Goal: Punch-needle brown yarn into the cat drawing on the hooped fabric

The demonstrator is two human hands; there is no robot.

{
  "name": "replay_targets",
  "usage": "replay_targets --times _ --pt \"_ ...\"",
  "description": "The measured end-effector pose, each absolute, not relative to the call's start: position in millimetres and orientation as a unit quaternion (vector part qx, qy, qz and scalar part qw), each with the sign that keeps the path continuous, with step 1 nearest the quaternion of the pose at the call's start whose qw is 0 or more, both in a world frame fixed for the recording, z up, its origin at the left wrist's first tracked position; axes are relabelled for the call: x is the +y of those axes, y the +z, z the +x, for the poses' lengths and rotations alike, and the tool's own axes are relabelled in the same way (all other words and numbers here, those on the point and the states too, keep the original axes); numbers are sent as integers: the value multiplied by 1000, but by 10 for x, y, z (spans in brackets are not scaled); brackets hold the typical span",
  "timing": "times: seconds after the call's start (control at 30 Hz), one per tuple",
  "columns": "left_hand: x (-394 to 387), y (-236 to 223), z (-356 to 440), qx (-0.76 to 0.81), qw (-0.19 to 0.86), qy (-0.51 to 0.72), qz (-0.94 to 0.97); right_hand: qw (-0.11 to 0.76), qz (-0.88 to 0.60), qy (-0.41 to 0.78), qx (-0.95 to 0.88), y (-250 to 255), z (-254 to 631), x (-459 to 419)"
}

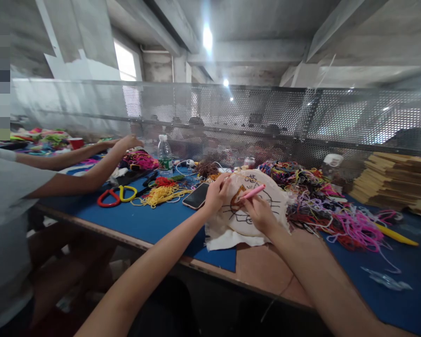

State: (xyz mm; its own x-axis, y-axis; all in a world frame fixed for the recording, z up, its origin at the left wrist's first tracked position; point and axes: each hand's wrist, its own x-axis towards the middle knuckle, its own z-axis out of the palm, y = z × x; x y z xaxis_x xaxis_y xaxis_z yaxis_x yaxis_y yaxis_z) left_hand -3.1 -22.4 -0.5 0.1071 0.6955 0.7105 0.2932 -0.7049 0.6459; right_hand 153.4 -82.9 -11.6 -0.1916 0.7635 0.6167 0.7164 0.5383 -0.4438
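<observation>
A round embroidery hoop holds white cloth with a black-lined cat face and a partly filled brown-orange patch. My left hand grips the hoop's upper left rim, its fingers over the edge. My right hand is closed around a pink punch needle, slanted over the cloth beside the brown-orange patch. Its tip is hidden by my fingers. Loose white cloth hangs below the hoop near the table edge. Close to my left hand lies a dark-screened phone.
Red-handled scissors, yellow-handled scissors, yellow yarn and a water bottle are left. Tangled yarn, a yellow pen-shaped tool and stacked brown paper lie right. A co-worker's arms reach across the left side.
</observation>
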Motion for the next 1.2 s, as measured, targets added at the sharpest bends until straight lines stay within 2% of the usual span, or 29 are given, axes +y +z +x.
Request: replay_targets --times 0.53,0.87,1.2 --pt "-210 -15 -40 351 179 569 722 428 -492 61 -756 -110 1536 -841" --pt "-265 10 -50 338 168 576 725 410 -468 0 -783 -153 1534 -822" --pt "-253 -5 -46 335 163 580 724 462 -408 50 -786 -160 1523 -805"
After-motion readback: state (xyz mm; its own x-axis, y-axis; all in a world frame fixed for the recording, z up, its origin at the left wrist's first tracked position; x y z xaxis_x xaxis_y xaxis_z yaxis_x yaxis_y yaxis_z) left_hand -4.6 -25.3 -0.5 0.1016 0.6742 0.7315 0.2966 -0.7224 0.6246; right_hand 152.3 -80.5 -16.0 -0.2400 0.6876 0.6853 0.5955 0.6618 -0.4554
